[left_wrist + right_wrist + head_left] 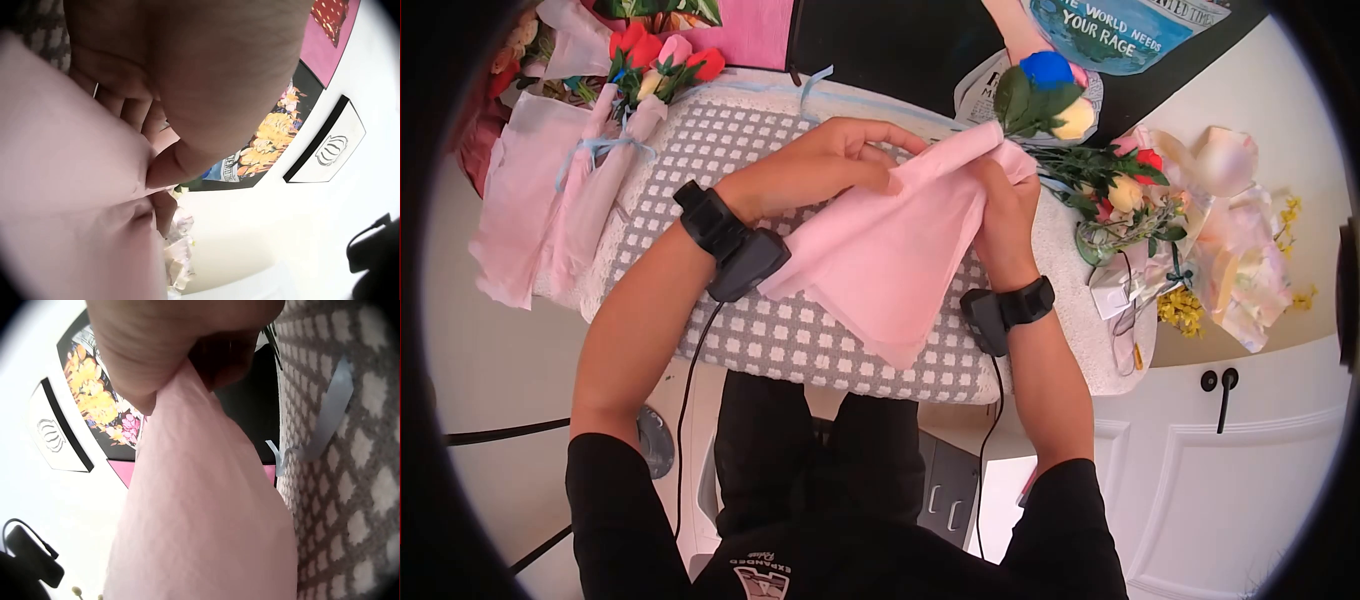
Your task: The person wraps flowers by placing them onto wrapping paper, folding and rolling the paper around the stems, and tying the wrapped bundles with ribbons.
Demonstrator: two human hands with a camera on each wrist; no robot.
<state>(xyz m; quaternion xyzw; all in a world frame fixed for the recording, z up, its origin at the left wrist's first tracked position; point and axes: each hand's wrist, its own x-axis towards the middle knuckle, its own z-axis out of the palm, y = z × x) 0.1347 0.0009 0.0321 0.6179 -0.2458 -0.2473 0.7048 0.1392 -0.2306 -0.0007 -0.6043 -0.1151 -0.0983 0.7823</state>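
A sheet of pink wrapping paper (890, 270) is rolled along its upper edge, its loose corner hanging toward the person. My left hand (825, 165) pinches the rolled edge, and in the left wrist view its thumb (172, 165) presses on the paper. At the roll's far end, my right hand (1008, 215) grips the paper between thumb and curled fingers, as the right wrist view also shows. Beyond that end appear a blue rose (1046, 70), a cream rose (1074, 119) and green leaves (1030, 108). Any stems inside the paper are hidden.
Under the paper lies a grey-and-white checked cloth (750, 345). A pink-wrapped bouquet (530, 200) is at the left. Loose flowers (1125, 190), a glass vase (1092, 243) and more wrapped flowers (1240, 240) are at the right. Pale blue ribbon (334, 403) lies on the cloth.
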